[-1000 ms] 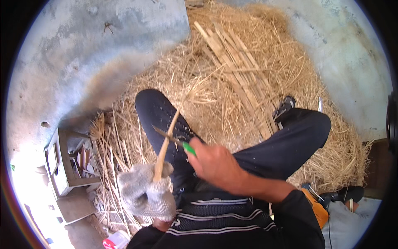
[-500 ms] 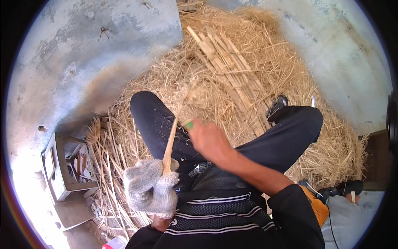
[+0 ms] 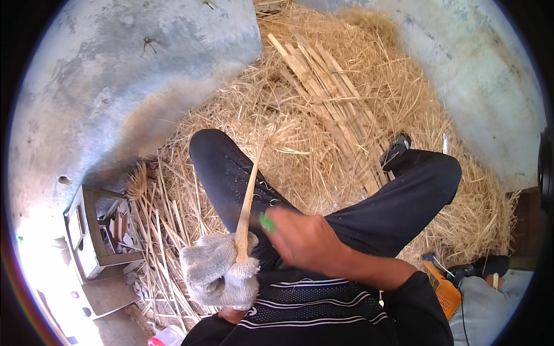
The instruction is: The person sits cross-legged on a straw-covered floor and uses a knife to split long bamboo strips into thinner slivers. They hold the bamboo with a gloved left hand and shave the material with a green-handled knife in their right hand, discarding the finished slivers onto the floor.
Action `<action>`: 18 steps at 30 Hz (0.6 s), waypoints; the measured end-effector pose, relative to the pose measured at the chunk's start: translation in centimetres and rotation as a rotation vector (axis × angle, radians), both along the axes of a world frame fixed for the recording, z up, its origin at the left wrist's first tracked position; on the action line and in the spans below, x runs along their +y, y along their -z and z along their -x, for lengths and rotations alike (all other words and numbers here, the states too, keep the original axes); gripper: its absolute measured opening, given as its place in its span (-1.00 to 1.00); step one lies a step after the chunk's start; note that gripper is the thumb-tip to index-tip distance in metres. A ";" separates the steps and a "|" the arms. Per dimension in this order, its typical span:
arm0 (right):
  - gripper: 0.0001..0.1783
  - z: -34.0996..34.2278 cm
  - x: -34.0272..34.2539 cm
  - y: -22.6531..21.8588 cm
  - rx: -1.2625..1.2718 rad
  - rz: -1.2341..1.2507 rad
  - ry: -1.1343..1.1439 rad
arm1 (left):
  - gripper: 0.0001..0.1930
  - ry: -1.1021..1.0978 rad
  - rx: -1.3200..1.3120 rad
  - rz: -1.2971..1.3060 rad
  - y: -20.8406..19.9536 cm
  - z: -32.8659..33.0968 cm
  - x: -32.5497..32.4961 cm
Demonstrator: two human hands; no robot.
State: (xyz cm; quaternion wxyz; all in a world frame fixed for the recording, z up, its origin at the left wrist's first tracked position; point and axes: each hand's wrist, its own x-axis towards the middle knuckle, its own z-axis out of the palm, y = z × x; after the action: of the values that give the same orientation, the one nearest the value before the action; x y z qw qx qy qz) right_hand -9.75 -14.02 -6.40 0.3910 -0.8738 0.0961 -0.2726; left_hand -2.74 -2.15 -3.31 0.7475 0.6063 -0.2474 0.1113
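Note:
My left hand (image 3: 222, 271), in a grey knitted glove, is closed round the thick lower end of a pale wooden stick (image 3: 249, 199). The stick slants up and away over my left thigh and ends in a frayed tuft of curled shavings (image 3: 280, 138). My bare right hand (image 3: 303, 239) is closed, just right of the stick's lower part, on a small green-handled tool (image 3: 267, 222). A dark smear of motion between the tool and the stick hides the tool's working end, and I cannot tell whether it touches the wood.
Straw-like shavings (image 3: 340, 167) cover the floor round my folded legs. Beyond them lies a bundle of split wooden strips (image 3: 323, 86). Thin sticks (image 3: 167, 254) and a wooden box frame (image 3: 92, 230) are on the left. An orange plastic piece (image 3: 444, 294) lies at lower right, beside another person's leg (image 3: 496, 305).
My right hand has come down along the stick, from its middle toward my gloved left hand. The left hand keeps its hold on the stick. The whole view has shifted slightly.

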 end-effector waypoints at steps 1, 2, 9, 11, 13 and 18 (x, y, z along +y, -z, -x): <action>-0.85 -0.7 -0.9 2.4 0.155 0.037 0.072 | -0.73 0.035 -0.027 0.033 -0.1 -0.1 -0.4; -0.85 -1.0 -1.4 3.7 0.309 0.072 0.143 | -0.73 0.065 -0.037 0.053 0.1 -0.3 -0.6; -0.84 -2.1 -0.8 2.8 0.034 0.050 0.070 | -0.72 0.002 -0.018 0.032 0.4 -0.6 -0.6; -0.83 -2.9 -3.0 6.3 0.319 0.057 0.189 | -0.71 0.048 -0.033 0.054 0.3 -0.8 -1.2; -0.83 -2.3 -3.7 5.8 0.319 0.015 0.190 | -0.70 0.059 -0.042 0.063 0.6 -1.2 -1.2; -0.87 -2.3 -1.5 2.0 -0.038 0.047 0.010 | -0.67 0.037 -0.054 0.159 0.5 -0.9 -1.5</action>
State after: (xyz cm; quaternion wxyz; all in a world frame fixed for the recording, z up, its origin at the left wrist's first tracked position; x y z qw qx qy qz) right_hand -7.43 -15.57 -8.42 0.3708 -0.8768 0.0867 -0.2935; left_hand -1.81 -3.69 -3.83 0.7884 0.5370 -0.2691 0.1331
